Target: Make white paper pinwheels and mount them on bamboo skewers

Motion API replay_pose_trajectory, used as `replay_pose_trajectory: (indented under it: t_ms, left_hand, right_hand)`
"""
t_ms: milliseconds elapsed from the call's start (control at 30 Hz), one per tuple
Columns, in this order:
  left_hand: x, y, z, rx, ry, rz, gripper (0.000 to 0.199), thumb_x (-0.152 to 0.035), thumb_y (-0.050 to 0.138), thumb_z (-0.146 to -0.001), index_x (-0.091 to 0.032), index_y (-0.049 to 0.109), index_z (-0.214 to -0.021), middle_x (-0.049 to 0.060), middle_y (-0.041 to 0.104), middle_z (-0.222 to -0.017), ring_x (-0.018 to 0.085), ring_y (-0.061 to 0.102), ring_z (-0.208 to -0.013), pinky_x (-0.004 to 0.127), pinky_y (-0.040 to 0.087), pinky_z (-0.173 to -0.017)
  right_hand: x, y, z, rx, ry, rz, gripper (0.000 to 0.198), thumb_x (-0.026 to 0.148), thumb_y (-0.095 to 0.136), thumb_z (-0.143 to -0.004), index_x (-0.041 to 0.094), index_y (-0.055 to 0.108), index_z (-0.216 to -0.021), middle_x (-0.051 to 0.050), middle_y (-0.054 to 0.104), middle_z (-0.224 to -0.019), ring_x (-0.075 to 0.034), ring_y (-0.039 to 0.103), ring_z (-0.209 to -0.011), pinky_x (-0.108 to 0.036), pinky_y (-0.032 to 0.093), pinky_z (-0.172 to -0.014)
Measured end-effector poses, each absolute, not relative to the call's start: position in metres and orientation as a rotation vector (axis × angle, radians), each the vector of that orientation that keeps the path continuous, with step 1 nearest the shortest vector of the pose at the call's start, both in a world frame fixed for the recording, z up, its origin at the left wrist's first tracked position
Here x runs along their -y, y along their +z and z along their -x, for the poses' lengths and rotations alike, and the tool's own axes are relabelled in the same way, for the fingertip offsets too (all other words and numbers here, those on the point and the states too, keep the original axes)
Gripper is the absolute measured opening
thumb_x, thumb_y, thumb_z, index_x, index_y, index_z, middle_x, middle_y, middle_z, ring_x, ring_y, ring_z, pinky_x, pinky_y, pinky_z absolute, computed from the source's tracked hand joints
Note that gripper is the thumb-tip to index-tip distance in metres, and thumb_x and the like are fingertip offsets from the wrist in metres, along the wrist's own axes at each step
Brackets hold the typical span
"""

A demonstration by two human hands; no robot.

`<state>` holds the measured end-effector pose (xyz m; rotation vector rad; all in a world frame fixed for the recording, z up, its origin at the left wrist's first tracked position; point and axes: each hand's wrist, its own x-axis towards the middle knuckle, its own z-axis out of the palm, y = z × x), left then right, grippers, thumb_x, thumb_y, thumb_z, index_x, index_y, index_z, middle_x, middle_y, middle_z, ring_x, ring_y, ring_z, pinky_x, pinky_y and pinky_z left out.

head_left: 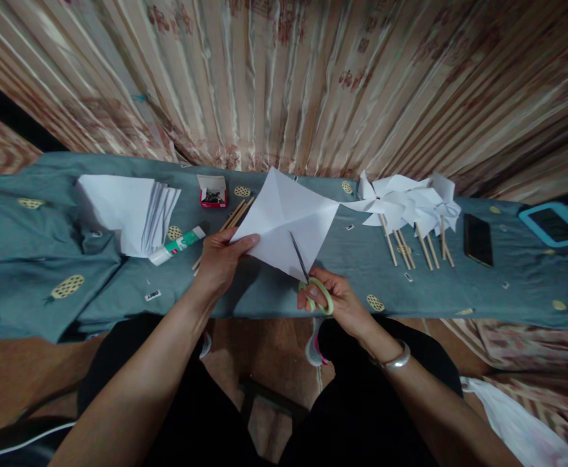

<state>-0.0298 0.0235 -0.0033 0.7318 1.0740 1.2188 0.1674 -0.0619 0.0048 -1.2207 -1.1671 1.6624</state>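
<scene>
My left hand (223,259) pinches the left corner of a square sheet of white paper (284,214), thumb on top. Crease lines run across the sheet, which is held up above the table. In my right hand (335,295) is a pair of scissors with pale green handles (325,299), fingers through the loops. One dark blade lies over the sheet's lower corner and points toward its middle; the other blade is hidden behind the paper. Wooden sticks (235,215) lie partly covered beside my left hand.
Stacked white paper (118,207), a glue stick (179,245) and a red box of small dark pieces (213,194) occupy the left of the cloth-covered table (274,305). Several paper pinwheels on sticks (405,204), a phone (477,240) and a blue-framed tablet (556,224) lie right. Curtains (284,84) hang behind.
</scene>
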Motion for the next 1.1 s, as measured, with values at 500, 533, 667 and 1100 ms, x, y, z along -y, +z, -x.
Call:
replay_pose_trajectory:
  t_ms: [500,533,667,1100]
  left_hand:
    - [-0.0231,-0.0038,0.0309,-1.079,1.216,-0.746,0.025,-0.028,0.086,-0.051,-0.017,0.075,-0.071,0.000,0.071,-0.067,0.013,0.060,-0.059,0.024,0.049,-0.058]
    - [-0.0232,-0.0043,0.0311,-1.078,1.216,-0.746,0.025,-0.028,0.087,-0.051,-0.017,0.075,-0.071,0.000,0.070,-0.067,0.013,0.060,-0.059,0.024,0.049,-0.058]
    - [-0.0230,-0.0041,0.0310,-1.074,1.219,-0.743,0.027,-0.028,0.087,-0.051,-0.016,0.075,-0.072,0.000,0.071,-0.067,0.014,0.060,-0.059,0.025,0.049,-0.059]
    - [-0.0199,-0.0015,0.0309,-1.094,1.203,-0.741,0.028,-0.028,0.087,-0.049,-0.018,0.075,-0.072,0.001,0.073,-0.072,0.016,0.062,-0.063,0.025,0.051,-0.058]
  right_hand:
    - [0.0613,0.0035,-0.1657,1.108,1.666,1.268,0.045,0.060,0.077,-0.066,0.021,0.057,-0.078,0.003,0.063,-0.062,-0.009,0.054,-0.052,-0.022,0.045,-0.052]
    - [0.0612,0.0032,-0.1660,1.110,1.664,1.269,0.045,0.060,0.077,-0.067,0.021,0.056,-0.077,0.003,0.063,-0.062,-0.009,0.054,-0.052,-0.022,0.045,-0.051]
    - [0.0610,0.0037,-0.1667,1.118,1.656,1.269,0.044,0.059,0.076,-0.068,0.022,0.053,-0.074,0.003,0.064,-0.060,-0.010,0.055,-0.052,-0.022,0.045,-0.051]
    - [0.0613,-0.0013,-0.1694,1.061,1.675,1.276,0.046,0.056,0.079,-0.066,0.022,0.055,-0.087,0.006,0.061,-0.057,-0.010,0.055,-0.048,-0.023,0.045,-0.048]
